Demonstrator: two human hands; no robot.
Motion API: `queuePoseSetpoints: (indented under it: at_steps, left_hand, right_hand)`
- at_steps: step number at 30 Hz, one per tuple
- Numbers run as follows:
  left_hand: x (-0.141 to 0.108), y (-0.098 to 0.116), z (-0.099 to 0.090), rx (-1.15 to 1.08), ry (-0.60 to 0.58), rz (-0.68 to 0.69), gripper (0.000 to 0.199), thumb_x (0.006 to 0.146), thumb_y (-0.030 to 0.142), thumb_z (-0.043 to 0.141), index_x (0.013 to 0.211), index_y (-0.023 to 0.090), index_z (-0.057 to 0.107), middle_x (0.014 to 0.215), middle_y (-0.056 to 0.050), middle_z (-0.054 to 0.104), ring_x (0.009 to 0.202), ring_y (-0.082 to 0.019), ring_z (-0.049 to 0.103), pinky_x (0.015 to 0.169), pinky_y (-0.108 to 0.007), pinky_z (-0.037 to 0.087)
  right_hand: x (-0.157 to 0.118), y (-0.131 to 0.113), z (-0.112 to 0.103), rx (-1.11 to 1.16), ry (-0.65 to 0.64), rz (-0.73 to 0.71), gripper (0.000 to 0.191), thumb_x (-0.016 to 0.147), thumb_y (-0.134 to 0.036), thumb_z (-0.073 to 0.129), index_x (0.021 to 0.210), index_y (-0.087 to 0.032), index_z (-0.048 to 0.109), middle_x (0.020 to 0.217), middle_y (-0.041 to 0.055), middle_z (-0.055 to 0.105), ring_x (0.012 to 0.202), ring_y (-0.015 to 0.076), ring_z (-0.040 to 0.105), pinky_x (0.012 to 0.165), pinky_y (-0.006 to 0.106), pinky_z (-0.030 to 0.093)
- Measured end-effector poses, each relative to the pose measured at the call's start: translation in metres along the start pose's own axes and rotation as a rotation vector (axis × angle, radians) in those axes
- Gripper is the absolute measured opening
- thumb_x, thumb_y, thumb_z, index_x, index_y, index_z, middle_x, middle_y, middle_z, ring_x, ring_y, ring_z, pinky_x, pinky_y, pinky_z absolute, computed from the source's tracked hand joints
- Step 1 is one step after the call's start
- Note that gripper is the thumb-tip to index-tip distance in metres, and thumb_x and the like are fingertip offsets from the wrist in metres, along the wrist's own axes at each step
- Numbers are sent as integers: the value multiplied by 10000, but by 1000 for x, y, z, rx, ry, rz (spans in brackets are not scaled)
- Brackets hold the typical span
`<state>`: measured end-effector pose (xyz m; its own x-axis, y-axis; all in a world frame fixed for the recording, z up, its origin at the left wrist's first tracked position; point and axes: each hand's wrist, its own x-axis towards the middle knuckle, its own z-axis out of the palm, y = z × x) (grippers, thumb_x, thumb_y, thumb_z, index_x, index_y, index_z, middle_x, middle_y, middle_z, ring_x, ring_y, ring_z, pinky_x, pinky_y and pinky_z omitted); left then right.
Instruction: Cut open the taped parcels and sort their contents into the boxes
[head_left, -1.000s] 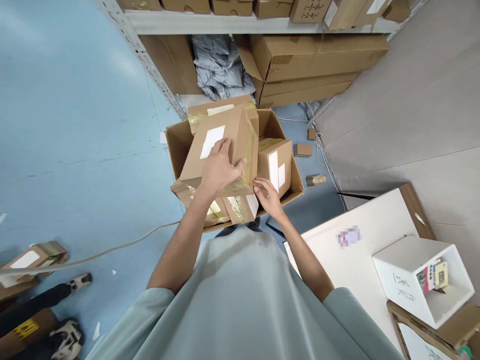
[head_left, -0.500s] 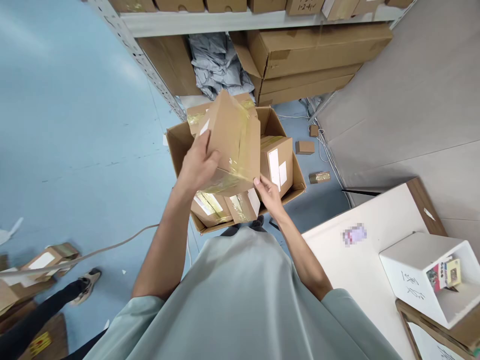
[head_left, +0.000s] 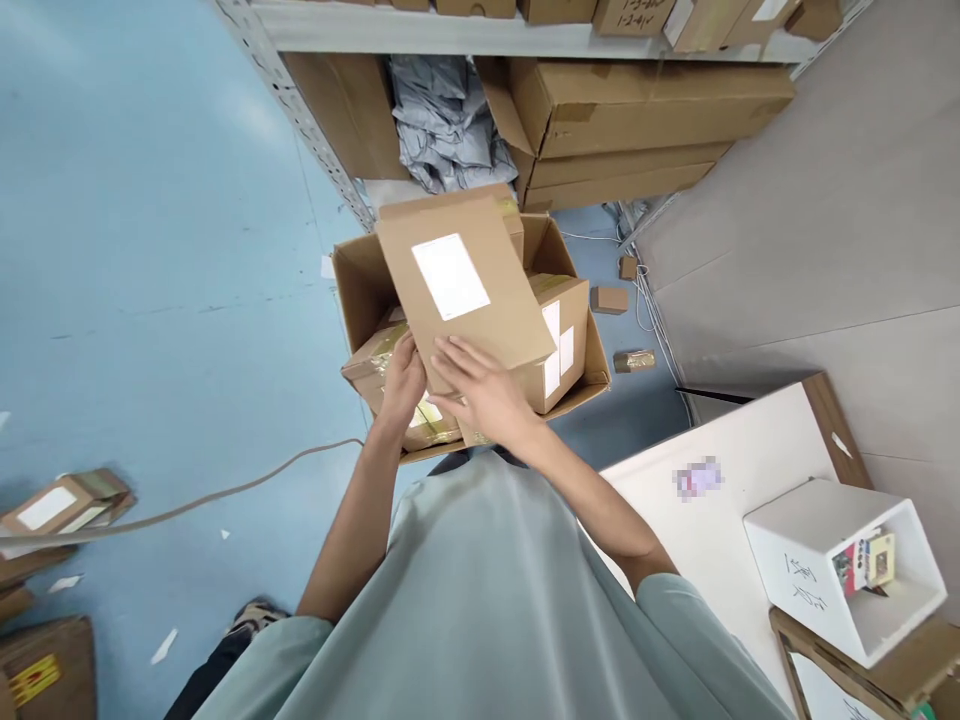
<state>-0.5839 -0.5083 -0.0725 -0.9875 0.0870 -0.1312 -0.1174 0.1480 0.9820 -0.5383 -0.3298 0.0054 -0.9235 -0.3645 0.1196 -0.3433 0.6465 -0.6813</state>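
A brown cardboard box (head_left: 480, 270) lies tilted over the large open carton (head_left: 358, 290), its face with a blank-looking white label turned up. My left hand (head_left: 403, 385) grips this box at its near left corner, fingers partly hidden behind the edge. Across the near end of the same face, my right hand (head_left: 487, 395) rests flat with its fingers stretched out. Inside the carton are several taped boxes, among them a labelled box (head_left: 566, 340) at the right and a taped box (head_left: 367, 365) at the left.
Behind the carton stands a metal shelf (head_left: 450, 30) with boxes and grey plastic bags (head_left: 450, 130). To the right are a white table (head_left: 675, 540) and a white bin (head_left: 802, 540). Small boxes (head_left: 610, 300) lie on the floor. At lower left, a person's shoe (head_left: 259, 615) shows.
The box has been turned, so its white label faces up instead of the taped side. My left hand has shifted to the near left corner; my right hand has moved left onto the box's face.
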Motion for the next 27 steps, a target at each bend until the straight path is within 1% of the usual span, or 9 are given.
queuePoseSetpoints:
  at_steps: [2, 4, 8, 11, 16, 20, 23, 25, 27]
  left_hand:
    - [0, 3, -8, -103, 65, -91, 507, 1078, 634, 548, 1284, 237, 788, 1373, -146, 805, 1380, -341, 727, 1207, -528, 601]
    - [1, 10, -12, -169, 111, -135, 563, 1079, 700, 540, 1260, 226, 784, 1310, -155, 820, 1312, -333, 765, 1151, -512, 635]
    - [1, 23, -9, -144, 121, -68, 579, 1002, 690, 733, 1310, 200, 767, 1389, -160, 806, 1358, -340, 748, 1210, -508, 589]
    - [-1, 21, -5, -140, 116, -37, 614, 993, 691, 756, 1370, 207, 741, 1468, -174, 777, 1408, -355, 725, 1209, -515, 596]
    - [16, -7, -18, -92, 268, -69, 900, 952, 806, 766, 1636, 258, 561, 1780, -220, 509, 1652, -394, 521, 1322, -548, 504]
    - [58, -14, -37, -58, 324, 53, 911, 959, 814, 755, 1699, 346, 505, 1876, -147, 373, 1751, -410, 348, 1371, -584, 437]
    - [92, 0, -44, -102, 277, 121, 866, 920, 762, 826, 1635, 336, 588, 1806, -138, 487, 1736, -405, 374, 1375, -601, 419]
    - [105, 13, -45, -113, 205, 124, 759, 910, 719, 846, 1516, 289, 691, 1638, -147, 657, 1626, -397, 530, 1326, -585, 484]
    - [105, 23, -47, -84, 138, 95, 592, 937, 677, 813, 1344, 249, 781, 1418, -127, 783, 1451, -374, 672, 1250, -552, 562]
  right_hand:
    - [1, -7, 17, -76, -72, -1, 784, 1027, -556, 846, 1720, -306, 577, 1791, 94, 545, 1705, 355, 464, 1428, 594, 406]
    - [2, -10, 23, -126, -92, -10, 771, 1042, -552, 829, 1723, -296, 573, 1784, 104, 553, 1703, 361, 466, 1429, 596, 399]
    - [5, -7, 16, -146, -68, -48, 703, 1084, -516, 784, 1716, -282, 584, 1765, 106, 576, 1696, 347, 479, 1439, 572, 382]
    - [-2, -1, 16, -131, -17, -42, 609, 1117, -480, 738, 1672, -250, 634, 1747, 118, 595, 1687, 328, 497, 1434, 549, 392]
    - [-37, 16, 19, -73, 47, -36, 472, 1119, -444, 702, 1557, -271, 735, 1683, 110, 659, 1640, 319, 564, 1386, 562, 464]
    - [-72, 36, 11, -38, 152, -28, 467, 1062, -372, 707, 1526, -348, 749, 1615, 67, 721, 1593, 329, 618, 1341, 624, 511]
    - [-93, 43, 6, -49, 231, -21, 508, 1016, -320, 731, 1518, -393, 750, 1580, 44, 750, 1591, 343, 616, 1330, 650, 518]
    - [-103, 44, 7, -75, 271, -3, 497, 1000, -329, 748, 1489, -418, 764, 1606, 38, 730, 1616, 357, 585, 1342, 671, 495]
    - [-111, 44, 12, -103, 374, 85, 529, 989, -409, 780, 1517, -419, 738, 1728, 54, 617, 1688, 391, 483, 1377, 720, 418]
